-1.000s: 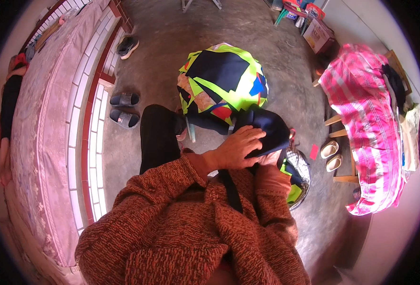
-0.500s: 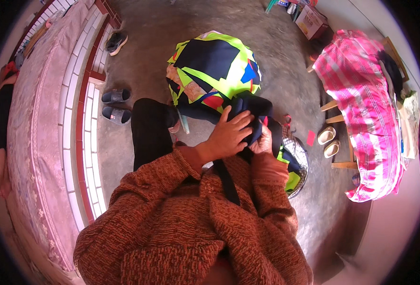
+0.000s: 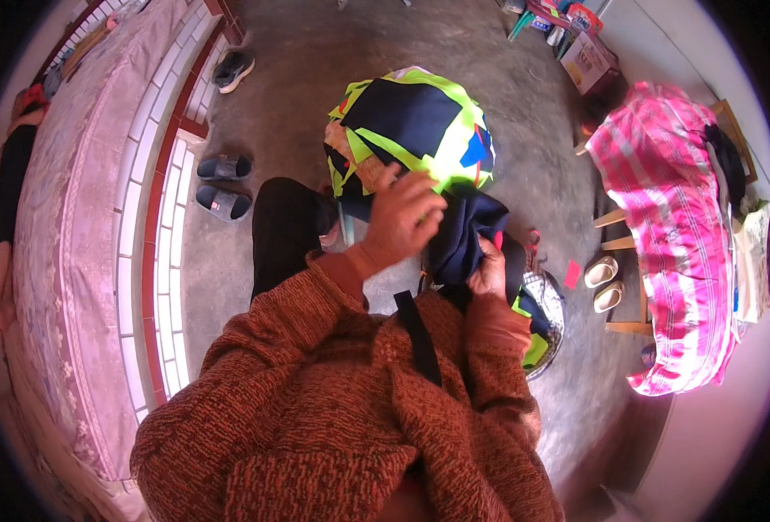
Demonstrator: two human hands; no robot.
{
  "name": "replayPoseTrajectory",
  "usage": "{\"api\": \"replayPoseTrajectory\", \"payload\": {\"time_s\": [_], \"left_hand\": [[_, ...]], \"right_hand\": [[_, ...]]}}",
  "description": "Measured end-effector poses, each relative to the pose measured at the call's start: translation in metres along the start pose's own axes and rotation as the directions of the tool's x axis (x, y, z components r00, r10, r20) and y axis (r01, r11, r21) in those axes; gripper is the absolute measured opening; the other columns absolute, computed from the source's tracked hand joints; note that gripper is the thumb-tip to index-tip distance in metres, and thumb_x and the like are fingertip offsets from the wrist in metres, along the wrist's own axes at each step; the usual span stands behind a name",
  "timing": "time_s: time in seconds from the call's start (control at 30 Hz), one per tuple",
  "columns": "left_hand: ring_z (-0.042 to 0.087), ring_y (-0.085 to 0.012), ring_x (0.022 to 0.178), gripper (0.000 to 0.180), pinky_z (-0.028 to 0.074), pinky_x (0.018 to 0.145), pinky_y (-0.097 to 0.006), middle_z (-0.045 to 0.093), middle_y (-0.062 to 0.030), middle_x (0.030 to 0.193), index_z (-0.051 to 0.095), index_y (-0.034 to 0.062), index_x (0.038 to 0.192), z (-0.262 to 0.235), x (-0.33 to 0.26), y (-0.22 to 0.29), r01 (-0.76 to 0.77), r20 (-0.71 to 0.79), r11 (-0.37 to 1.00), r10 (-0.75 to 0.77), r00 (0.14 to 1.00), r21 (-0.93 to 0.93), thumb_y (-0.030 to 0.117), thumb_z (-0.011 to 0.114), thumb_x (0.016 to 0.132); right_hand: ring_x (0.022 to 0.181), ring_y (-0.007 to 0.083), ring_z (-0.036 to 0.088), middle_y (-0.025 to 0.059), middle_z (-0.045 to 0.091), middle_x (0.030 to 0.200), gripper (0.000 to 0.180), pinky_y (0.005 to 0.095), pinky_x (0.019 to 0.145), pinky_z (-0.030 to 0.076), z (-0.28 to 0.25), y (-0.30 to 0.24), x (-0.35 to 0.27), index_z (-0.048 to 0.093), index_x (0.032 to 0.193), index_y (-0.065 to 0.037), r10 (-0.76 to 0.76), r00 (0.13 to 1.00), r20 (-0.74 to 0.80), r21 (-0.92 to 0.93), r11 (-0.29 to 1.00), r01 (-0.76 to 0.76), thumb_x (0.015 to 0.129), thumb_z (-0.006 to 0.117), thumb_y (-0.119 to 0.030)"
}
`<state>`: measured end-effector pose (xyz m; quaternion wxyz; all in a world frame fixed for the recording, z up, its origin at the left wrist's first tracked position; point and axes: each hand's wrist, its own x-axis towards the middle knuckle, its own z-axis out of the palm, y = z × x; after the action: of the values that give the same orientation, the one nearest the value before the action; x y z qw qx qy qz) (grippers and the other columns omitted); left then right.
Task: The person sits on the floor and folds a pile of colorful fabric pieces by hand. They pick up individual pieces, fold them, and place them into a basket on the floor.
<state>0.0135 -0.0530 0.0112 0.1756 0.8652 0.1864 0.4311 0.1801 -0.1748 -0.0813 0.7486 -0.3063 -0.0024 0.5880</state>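
Note:
My left hand [image 3: 402, 219] presses on a dark navy piece of cloth [image 3: 469, 233] and grips its upper part. My right hand [image 3: 489, 268] clutches the same cloth from below, fingers closed around it. Just beyond the hands lies a rounded bundle of patterned fabric [image 3: 411, 130] in neon yellow-green, navy, orange and blue. More yellow-green fabric hangs into a round metal basin [image 3: 552, 304] under my right arm. Both arms wear a rust-coloured knitted sweater.
A pair of grey slippers [image 3: 221, 184] and one dark shoe [image 3: 234, 68] lie on the concrete floor by a tiled ledge [image 3: 163, 244]. A pink striped blanket [image 3: 674, 217] covers furniture at right, with white shoes [image 3: 602, 283] beside it. A cardboard box [image 3: 589, 59] stands far right.
My left hand has shifted up over the navy cloth toward the patterned bundle. The view has tilted, so the bundle and floor sit lower and nearer.

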Motion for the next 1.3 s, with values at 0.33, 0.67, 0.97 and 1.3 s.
{"api": "replayPoseTrajectory", "payload": {"time_s": [0.33, 0.67, 0.97, 1.3], "left_hand": [[0.059, -0.0330, 0.094, 0.029, 0.047, 0.079, -0.040, 0.063, -0.0161, 0.097, 0.061, 0.0041, 0.097, -0.013, 0.022, -0.136, 0.560, -0.311, 0.826, -0.551, 0.775, -0.067, 0.026, 0.068, 0.080], [0.063, -0.0256, 0.084, 0.042, 0.048, 0.074, -0.035, 0.066, -0.0132, 0.091, 0.064, 0.0001, 0.103, -0.014, 0.040, -0.185, 0.762, -0.110, 0.630, -0.776, 0.621, -0.150, 0.031, 0.073, 0.076], [0.056, -0.0081, 0.071, 0.021, 0.045, 0.065, -0.024, 0.062, -0.0022, 0.077, 0.063, -0.0024, 0.092, -0.043, 0.069, -0.135, 0.493, -0.041, 0.557, -0.689, 0.723, -0.668, 0.014, 0.067, 0.081], [0.055, -0.0068, 0.081, 0.018, 0.045, 0.076, -0.023, 0.061, 0.0010, 0.089, 0.058, 0.0042, 0.102, -0.051, 0.087, -0.029, 0.414, 0.169, 0.468, -0.479, 0.861, -0.781, 0.013, 0.061, 0.086]], "right_hand": [[0.094, 0.0269, 0.065, 0.0157, 0.065, 0.106, 0.035, 0.0387, 0.087, 0.052, -0.003, 0.000, 0.002, 0.055, 0.115, 0.006, -0.005, 1.000, -0.026, -0.016, 1.000, 0.005, 0.081, 0.057, -0.003], [0.092, 0.0269, 0.065, 0.0149, 0.066, 0.104, 0.034, 0.0393, 0.087, 0.053, 0.003, -0.001, 0.001, 0.056, 0.113, 0.005, -0.005, 1.000, -0.020, -0.011, 1.000, 0.005, 0.081, 0.058, -0.006], [0.098, 0.0273, 0.063, 0.0146, 0.064, 0.110, 0.038, 0.0411, 0.091, 0.050, 0.009, -0.002, -0.002, 0.052, 0.119, 0.002, -0.002, 1.000, -0.018, 0.000, 1.000, 0.002, 0.083, 0.058, -0.011], [0.102, 0.0270, 0.061, 0.0141, 0.063, 0.112, 0.037, 0.0407, 0.094, 0.048, 0.009, -0.002, -0.002, 0.055, 0.118, 0.001, -0.032, 0.999, 0.002, -0.016, 0.999, 0.032, 0.086, 0.058, -0.016]]}}
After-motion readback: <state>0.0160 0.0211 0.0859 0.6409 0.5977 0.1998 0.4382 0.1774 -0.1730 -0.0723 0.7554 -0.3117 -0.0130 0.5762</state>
